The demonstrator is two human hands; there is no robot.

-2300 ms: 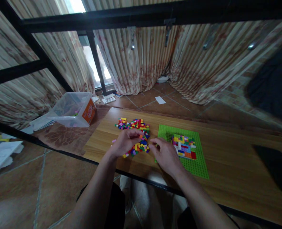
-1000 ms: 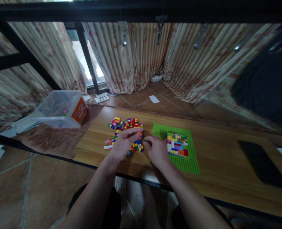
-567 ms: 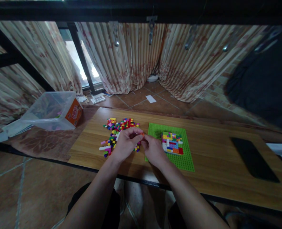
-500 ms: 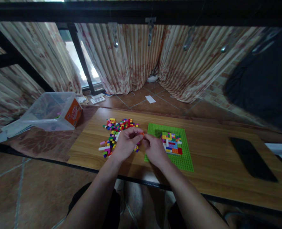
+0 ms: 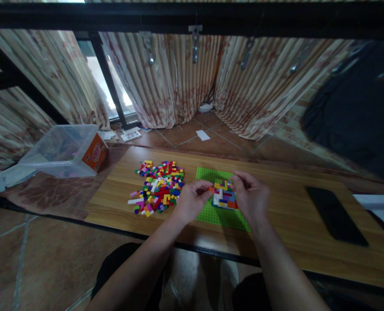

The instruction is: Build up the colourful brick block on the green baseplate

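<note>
My left hand [image 5: 193, 201] pinches a small orange toy brick [image 5: 210, 189] between thumb and fingertips, at the left edge of a flat multicoloured brick build [image 5: 223, 195]. The build sits on a green studded baseplate [image 5: 208, 216]. On its other side is my right hand [image 5: 253, 196], fingers curled and thumb close to the forefinger. It covers the build's right edge; whether anything is between its fingertips is hidden. Left of my hands, loose toy bricks [image 5: 159, 188] of many colours lie in a pile.
A wooden table [image 5: 286, 224] carries the bricks and, at right, a flat black object [image 5: 336, 216]. A clear plastic bin [image 5: 59, 162] with an orange label stands at left. Behind the table hang striped curtains [image 5: 185, 82]; a white paper [image 5: 203, 135] lies on the floor.
Both hands have moved right, from between the pile and the baseplate to the build. They have separated, and the orange brick is now in my left hand. The view has shifted slightly.
</note>
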